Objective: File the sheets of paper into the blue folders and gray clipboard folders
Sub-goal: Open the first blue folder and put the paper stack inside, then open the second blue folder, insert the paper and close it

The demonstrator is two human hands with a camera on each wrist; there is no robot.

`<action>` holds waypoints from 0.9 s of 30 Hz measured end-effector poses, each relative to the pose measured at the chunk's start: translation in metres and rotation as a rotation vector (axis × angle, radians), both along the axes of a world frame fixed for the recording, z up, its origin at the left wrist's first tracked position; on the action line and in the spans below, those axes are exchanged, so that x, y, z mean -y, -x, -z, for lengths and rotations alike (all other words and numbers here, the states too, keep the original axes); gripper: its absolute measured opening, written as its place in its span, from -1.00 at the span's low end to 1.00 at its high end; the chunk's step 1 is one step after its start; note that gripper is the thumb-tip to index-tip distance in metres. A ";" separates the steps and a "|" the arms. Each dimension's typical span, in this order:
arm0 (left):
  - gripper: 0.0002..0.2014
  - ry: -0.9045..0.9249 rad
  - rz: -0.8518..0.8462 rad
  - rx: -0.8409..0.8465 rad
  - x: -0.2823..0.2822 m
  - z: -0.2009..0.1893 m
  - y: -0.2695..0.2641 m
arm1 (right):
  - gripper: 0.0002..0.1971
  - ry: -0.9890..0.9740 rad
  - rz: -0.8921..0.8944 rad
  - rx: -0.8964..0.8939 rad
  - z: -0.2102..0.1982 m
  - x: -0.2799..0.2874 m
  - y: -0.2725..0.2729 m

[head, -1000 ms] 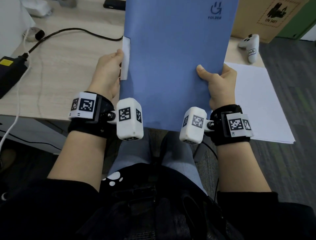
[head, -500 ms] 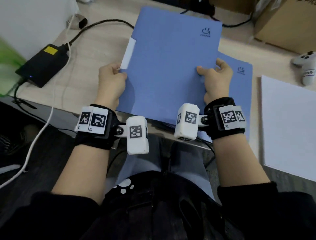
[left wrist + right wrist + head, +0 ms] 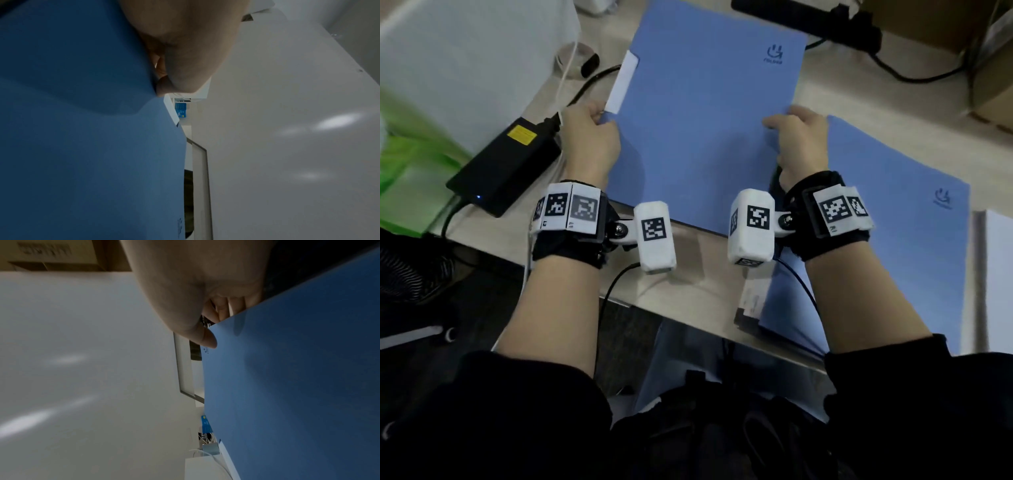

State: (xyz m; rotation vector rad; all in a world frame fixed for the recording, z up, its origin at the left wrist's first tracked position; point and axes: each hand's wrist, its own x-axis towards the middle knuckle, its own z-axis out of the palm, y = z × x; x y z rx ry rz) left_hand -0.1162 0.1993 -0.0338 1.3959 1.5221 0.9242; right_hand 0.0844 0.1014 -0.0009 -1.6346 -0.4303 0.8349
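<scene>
Folder (image 3: 705, 120) held closed by both side edges, low over the bench (image 3: 698, 284), likely for setting down flat and square. Left hand (image 3: 589, 144) pinching the 9 o'clock edge just below the white tab (image 3: 624, 84); right hand (image 3: 803, 144) clamped on the 3 o'clock edge, thumb on top, fingers (image 3: 223, 311) curled beneath. Second folder (image 3: 893, 240) at 4 o'clock, partly under the right wrist. Sheets (image 3: 1000, 274) cut off at 3 o'clock. Contents of either folder hidden; no gray clipboard folder identifiable; touching the bench or not, cannot tell.
</scene>
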 end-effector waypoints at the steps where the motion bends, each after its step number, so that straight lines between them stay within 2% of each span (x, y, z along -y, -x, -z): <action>1: -0.70 0.006 -0.003 -0.002 -0.006 0.001 -0.001 | -0.77 0.011 -0.018 -0.002 0.002 -0.006 0.000; 6: -0.68 0.032 0.000 -0.011 -0.028 0.001 -0.007 | -0.79 0.098 -0.052 -0.047 0.009 -0.032 -0.001; 9: -0.59 0.028 -0.001 -0.051 -0.042 0.014 -0.008 | -0.80 0.157 -0.063 -0.031 0.012 -0.040 -0.005; 12: -0.60 0.034 0.001 -0.094 -0.058 0.034 -0.008 | -0.77 0.205 -0.075 -0.018 0.015 -0.049 -0.009; 13: -0.60 0.038 -0.004 -0.104 -0.060 0.038 -0.008 | -0.69 0.232 -0.082 -0.005 0.018 -0.052 -0.010; 16: -0.60 0.052 -0.013 -0.132 -0.059 0.035 -0.008 | -0.21 0.307 -0.113 0.067 0.048 -0.067 -0.026; 17: -0.60 0.059 -0.009 -0.134 -0.054 0.026 -0.011 | -0.15 0.319 -0.112 0.075 0.058 -0.071 -0.031; 20: -0.60 0.074 -0.020 -0.125 -0.042 0.007 -0.016 | -0.12 0.319 -0.110 0.071 0.067 -0.073 -0.038; 23: -0.64 0.042 -0.043 -0.148 -0.041 0.001 -0.016 | -0.07 0.329 -0.146 0.063 0.047 -0.061 -0.030; 27: -0.64 0.001 -0.053 -0.205 -0.036 0.001 -0.014 | -0.26 0.316 -0.159 0.041 0.017 -0.044 -0.013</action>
